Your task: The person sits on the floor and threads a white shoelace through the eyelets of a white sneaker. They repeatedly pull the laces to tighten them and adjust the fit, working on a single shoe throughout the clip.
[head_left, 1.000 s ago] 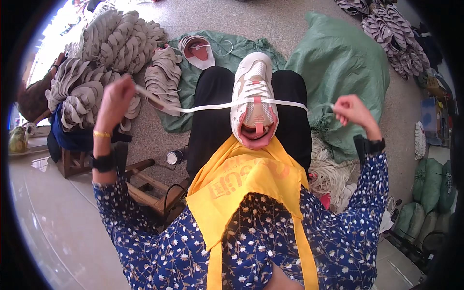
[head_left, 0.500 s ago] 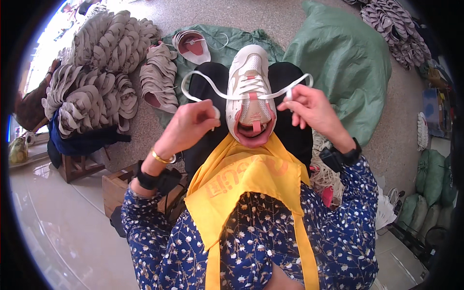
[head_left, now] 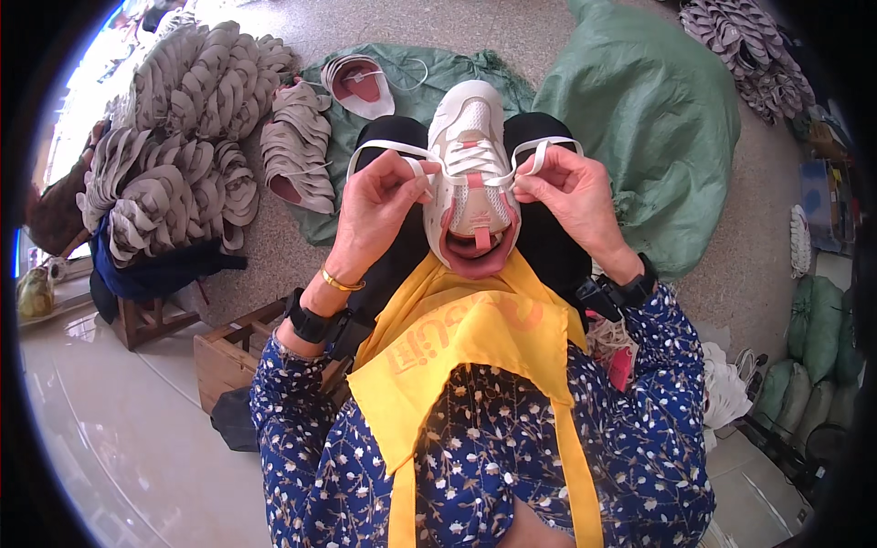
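The left hand (head_left: pixel 376 203) had its thumb and forefinger pressed together on the white lace (head_left: pixel 395 145), the other fingers loosely curled in toward the palm. The right hand (head_left: pixel 574 196) pinched the lace in the same way on its own side, thumb and forefinger closed on it and the remaining fingers bent. The two hands were apart, one on each side of the shoe (head_left: pixel 472 215), close to its sides at the height of the upper lacing. From each grip the lace bowed outward in a loop over the knee on that side.

The shoe, white and beige with pink lining, lay between the person's knees, toe pointing away and its opening toward the body. The lace crossed back and forth over its tongue. Behind the heel spread a yellow apron (head_left: pixel 457 320), over the black trousers (head_left: pixel 402 130). A gold bracelet (head_left: pixel 342 282) circled the left wrist.

Past the knees, a pale shoe upper (head_left: pixel 358 89) lay on a green cloth (head_left: pixel 429 78), with a stack of uppers (head_left: pixel 297 146) just to its left and larger piles (head_left: pixel 183 100) further left. A big green sack (head_left: pixel 639 128) lay to the right.
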The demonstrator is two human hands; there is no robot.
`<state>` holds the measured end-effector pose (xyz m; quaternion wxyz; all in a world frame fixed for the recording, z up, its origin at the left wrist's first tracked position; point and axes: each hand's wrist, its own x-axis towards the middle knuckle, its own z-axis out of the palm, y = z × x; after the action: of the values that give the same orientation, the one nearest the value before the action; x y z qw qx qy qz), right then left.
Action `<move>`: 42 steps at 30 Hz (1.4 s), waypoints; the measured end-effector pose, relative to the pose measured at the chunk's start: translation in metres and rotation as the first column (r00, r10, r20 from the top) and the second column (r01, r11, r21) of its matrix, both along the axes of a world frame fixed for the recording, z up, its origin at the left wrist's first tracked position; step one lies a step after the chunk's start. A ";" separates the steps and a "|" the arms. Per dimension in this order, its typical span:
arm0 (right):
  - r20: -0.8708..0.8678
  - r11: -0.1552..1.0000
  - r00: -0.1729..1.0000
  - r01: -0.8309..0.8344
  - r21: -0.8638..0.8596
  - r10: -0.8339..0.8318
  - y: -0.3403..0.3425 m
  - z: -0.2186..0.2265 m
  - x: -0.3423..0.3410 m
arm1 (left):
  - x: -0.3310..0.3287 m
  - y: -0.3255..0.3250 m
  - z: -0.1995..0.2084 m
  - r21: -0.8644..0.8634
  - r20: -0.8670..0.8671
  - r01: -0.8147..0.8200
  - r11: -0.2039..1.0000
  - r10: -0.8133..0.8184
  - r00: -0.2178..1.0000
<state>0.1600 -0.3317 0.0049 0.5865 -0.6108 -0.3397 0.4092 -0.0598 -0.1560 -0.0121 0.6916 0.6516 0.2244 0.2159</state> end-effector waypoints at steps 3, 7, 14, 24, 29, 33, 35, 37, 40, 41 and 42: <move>-0.006 0.999 1.000 0.027 0.026 -0.026 0.001 -0.001 -0.002 | -0.002 -0.001 -0.001 -0.038 0.019 0.008 0.999 -0.008 1.000; 0.033 0.999 0.998 0.047 0.018 -0.047 0.001 -0.001 -0.005 | -0.003 -0.003 -0.002 -0.074 0.037 0.008 0.997 -0.005 0.999; 0.463 0.997 0.883 0.061 0.048 -0.077 0.004 0.006 -0.016 | -0.005 -0.004 -0.008 -0.103 0.077 0.027 0.994 -0.019 0.997; 0.680 0.997 0.730 -0.041 -0.068 0.076 0.017 0.024 -0.021 | -0.003 -0.008 -0.010 -0.114 0.113 -0.029 0.993 0.042 0.993; 0.479 0.998 0.876 -0.027 -0.054 0.050 0.020 0.010 -0.018 | -0.001 -0.011 -0.009 -0.147 0.139 -0.036 0.988 0.057 0.989; 0.579 0.999 0.814 -0.021 -0.037 0.038 0.018 0.012 -0.021 | 0.001 -0.015 -0.011 -0.138 0.170 -0.069 0.988 0.092 0.981; 0.560 0.999 0.828 -0.003 -0.037 0.023 0.016 0.012 -0.022 | 0.004 -0.017 -0.013 -0.133 0.185 -0.085 0.987 0.109 0.977; 0.550 1.000 0.835 0.005 -0.027 0.010 0.015 0.010 -0.022 | 0.005 -0.016 -0.017 -0.026 0.122 -0.116 0.993 0.118 0.986; 0.554 1.000 0.833 0.005 -0.009 0.000 0.015 0.007 -0.021 | 0.004 -0.017 -0.014 0.187 -0.026 -0.147 0.971 0.155 0.988; 0.556 1.000 0.831 0.008 -0.011 0.000 0.015 0.007 -0.021 | 0.003 -0.017 -0.011 0.266 -0.082 -0.148 0.953 0.175 0.981; 0.558 1.000 0.830 0.011 -0.013 -0.002 0.014 0.007 -0.021 | 0.004 -0.018 -0.006 0.341 -0.080 -0.145 0.929 0.183 0.980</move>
<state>0.1388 -0.3173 0.0118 0.4584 -0.7094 -0.4908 0.2138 -0.0553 -0.1738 -0.0185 0.5373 0.7492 0.2762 0.2716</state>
